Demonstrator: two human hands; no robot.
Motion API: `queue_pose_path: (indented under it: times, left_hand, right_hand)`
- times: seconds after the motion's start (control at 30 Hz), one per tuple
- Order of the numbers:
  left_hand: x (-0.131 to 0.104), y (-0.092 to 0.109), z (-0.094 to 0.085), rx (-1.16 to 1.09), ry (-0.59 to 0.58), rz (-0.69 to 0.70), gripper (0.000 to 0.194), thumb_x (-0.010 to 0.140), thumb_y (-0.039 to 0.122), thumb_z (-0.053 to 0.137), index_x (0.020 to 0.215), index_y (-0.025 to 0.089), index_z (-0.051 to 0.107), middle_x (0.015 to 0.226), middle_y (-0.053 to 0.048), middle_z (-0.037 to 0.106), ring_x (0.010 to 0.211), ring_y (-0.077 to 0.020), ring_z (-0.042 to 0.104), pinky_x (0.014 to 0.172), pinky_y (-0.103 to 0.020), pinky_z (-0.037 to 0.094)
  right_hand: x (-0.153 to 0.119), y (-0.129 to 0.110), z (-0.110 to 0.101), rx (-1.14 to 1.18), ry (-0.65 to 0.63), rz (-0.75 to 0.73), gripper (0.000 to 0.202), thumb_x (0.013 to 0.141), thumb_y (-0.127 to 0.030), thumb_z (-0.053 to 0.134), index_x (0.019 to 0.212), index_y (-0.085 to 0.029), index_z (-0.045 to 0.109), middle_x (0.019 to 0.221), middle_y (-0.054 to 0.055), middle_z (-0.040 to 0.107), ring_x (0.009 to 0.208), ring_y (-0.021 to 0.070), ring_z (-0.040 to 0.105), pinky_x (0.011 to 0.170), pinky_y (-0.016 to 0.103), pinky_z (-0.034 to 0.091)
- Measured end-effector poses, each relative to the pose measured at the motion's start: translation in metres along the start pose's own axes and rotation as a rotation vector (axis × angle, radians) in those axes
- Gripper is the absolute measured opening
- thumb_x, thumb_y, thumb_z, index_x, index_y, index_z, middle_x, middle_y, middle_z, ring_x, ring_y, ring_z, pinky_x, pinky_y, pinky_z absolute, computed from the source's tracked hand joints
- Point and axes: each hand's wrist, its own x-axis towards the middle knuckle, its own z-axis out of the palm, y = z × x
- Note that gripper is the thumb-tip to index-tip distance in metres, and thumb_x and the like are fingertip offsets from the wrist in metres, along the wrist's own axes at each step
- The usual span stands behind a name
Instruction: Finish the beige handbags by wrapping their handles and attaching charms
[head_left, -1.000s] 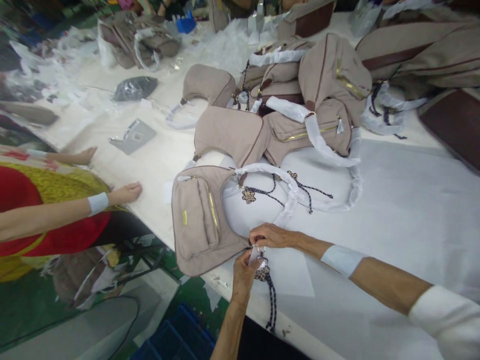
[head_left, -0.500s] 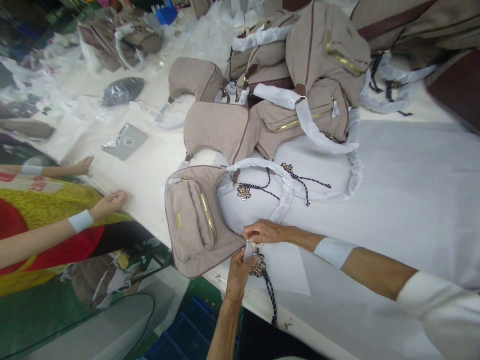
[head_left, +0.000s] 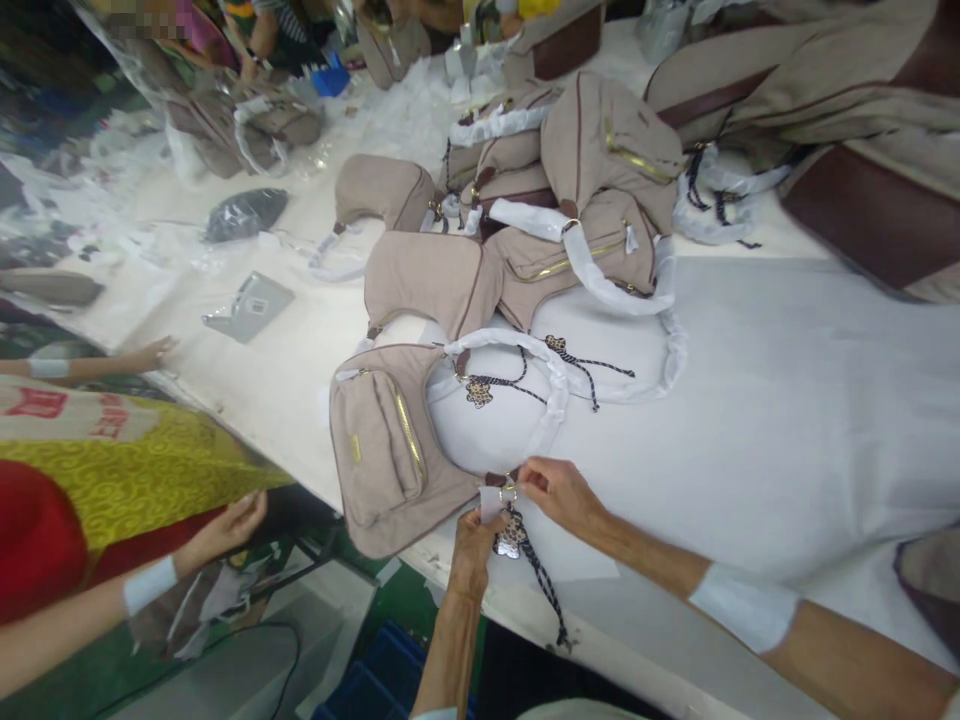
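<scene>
A beige handbag (head_left: 375,445) with a gold zip pocket lies at the table's front edge. Its white-wrapped strap (head_left: 556,385) loops to the right. At the bag's near corner, my left hand (head_left: 471,552) is closed on a small piece of white wrapping (head_left: 492,503) beside a gold ring. From there hangs a leopard-print charm (head_left: 510,535) with dark speckled cords (head_left: 546,580). Just right of the ring is my right hand (head_left: 564,497), its thumb and fingers pinched together by the strap end. What these fingertips hold, if anything, is too small to make out.
More beige bags (head_left: 431,275) with wrapped straps lie behind. A white sheet (head_left: 765,400) covers the table's right part. A grey bent plate (head_left: 251,305) and a dark plastic-wrapped bundle (head_left: 246,213) lie left. A co-worker's hands (head_left: 236,522) are at the left edge; blue crates (head_left: 382,665) stand below.
My right hand has moved right, off the bag's corner, baring the brown tab and ring. My left hand stays near the ring. The co-worker's nearer hand has dropped below the table edge.
</scene>
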Motion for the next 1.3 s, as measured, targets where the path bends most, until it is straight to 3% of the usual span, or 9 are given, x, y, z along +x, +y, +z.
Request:
queue_pose_path:
  times: [0.2, 0.33, 0.53, 0.6, 0.67, 0.8, 0.87, 1.17, 1.3]
  left_hand:
    - [0.0, -0.004, 0.008, -0.001, 0.002, 0.045, 0.03, 0.04, 0.027, 0.08, 0.063, 0.011, 0.07, 0.053, -0.003, 0.064, 0.051, -0.0137, 0.055, 0.053, -0.026, 0.039]
    - [-0.004, 0.001, 0.008, 0.01, -0.022, 0.023, 0.037, 0.039, 0.032, 0.082, 0.066, 0.011, 0.071, 0.052, -0.003, 0.064, 0.054, -0.0176, 0.059, 0.052, -0.028, 0.041]
    - [-0.063, 0.028, -0.085, -0.002, -0.019, -0.05, 0.038, 0.032, 0.034, 0.086, 0.065, 0.022, 0.07, 0.04, -0.001, 0.055, 0.058, -0.0241, 0.061, 0.047, -0.033, 0.042]
    - [-0.072, 0.03, -0.095, -0.014, -0.039, -0.061, 0.044, 0.025, 0.032, 0.087, 0.064, 0.023, 0.07, 0.044, -0.003, 0.059, 0.06, -0.0259, 0.062, 0.046, -0.034, 0.043]
    - [-0.062, 0.025, -0.074, -0.061, -0.027, -0.027, 0.044, 0.027, 0.037, 0.086, 0.064, 0.019, 0.069, 0.047, -0.004, 0.061, 0.06, -0.0256, 0.062, 0.047, -0.033, 0.042]
    - [-0.017, 0.005, -0.005, -0.068, -0.037, -0.006, 0.042, 0.039, 0.036, 0.083, 0.07, 0.011, 0.069, 0.053, -0.004, 0.065, 0.06, -0.0225, 0.063, 0.053, -0.031, 0.044]
    - [-0.004, -0.003, 0.01, -0.07, -0.025, -0.001, 0.041, 0.042, 0.032, 0.082, 0.073, 0.01, 0.069, 0.054, -0.004, 0.065, 0.059, -0.0209, 0.062, 0.054, -0.029, 0.044]
    - [-0.003, -0.017, 0.008, -0.082, 0.092, 0.093, 0.033, 0.046, 0.028, 0.079, 0.07, 0.01, 0.068, 0.059, -0.004, 0.066, 0.051, -0.014, 0.056, 0.051, -0.026, 0.043]
    - [-0.006, -0.017, 0.013, -0.133, 0.067, 0.058, 0.038, 0.047, 0.03, 0.079, 0.077, 0.009, 0.067, 0.06, -0.005, 0.067, 0.051, -0.0159, 0.058, 0.05, -0.027, 0.045]
  right_hand:
    - [-0.048, 0.02, 0.05, 0.263, -0.097, 0.579, 0.027, 0.072, -0.041, 0.054, 0.081, -0.016, 0.056, 0.07, 0.002, 0.063, 0.041, 0.0087, 0.05, 0.041, 0.022, 0.033]
    - [-0.039, 0.019, 0.063, 0.306, -0.027, 0.594, 0.012, 0.068, -0.026, 0.058, 0.068, -0.014, 0.058, 0.052, -0.003, 0.054, 0.043, 0.0054, 0.043, 0.042, 0.018, 0.031]
    - [-0.036, 0.017, 0.059, 0.314, -0.083, 0.574, 0.013, 0.069, -0.023, 0.054, 0.061, -0.015, 0.06, 0.042, -0.006, 0.044, 0.039, 0.0062, 0.039, 0.04, 0.019, 0.031]
    - [-0.036, 0.016, 0.06, 0.319, -0.093, 0.581, 0.016, 0.071, -0.023, 0.051, 0.061, -0.014, 0.06, 0.041, -0.006, 0.042, 0.038, 0.0056, 0.037, 0.04, 0.019, 0.03]
    - [-0.035, 0.017, 0.061, 0.314, -0.094, 0.575, 0.015, 0.07, -0.021, 0.052, 0.06, -0.014, 0.06, 0.04, -0.007, 0.039, 0.037, 0.0042, 0.033, 0.04, 0.018, 0.027]
    - [-0.032, 0.016, 0.058, 0.295, -0.096, 0.566, 0.012, 0.067, -0.018, 0.055, 0.056, -0.014, 0.059, 0.04, -0.008, 0.037, 0.037, 0.0033, 0.029, 0.039, 0.019, 0.024]
    - [-0.03, 0.016, 0.057, 0.289, -0.102, 0.578, 0.012, 0.067, -0.02, 0.055, 0.057, -0.014, 0.06, 0.04, -0.007, 0.038, 0.036, 0.0042, 0.031, 0.038, 0.02, 0.026]
    - [-0.034, 0.013, 0.048, 0.158, -0.148, 0.509, 0.018, 0.072, -0.025, 0.054, 0.057, -0.016, 0.058, 0.044, -0.004, 0.046, 0.043, 0.009, 0.044, 0.048, 0.023, 0.039]
    - [-0.028, 0.013, 0.013, -0.207, 0.169, 0.201, 0.025, 0.077, -0.038, 0.054, 0.087, -0.018, 0.063, 0.089, 0.007, 0.064, 0.087, 0.0193, 0.055, 0.078, 0.032, 0.043]
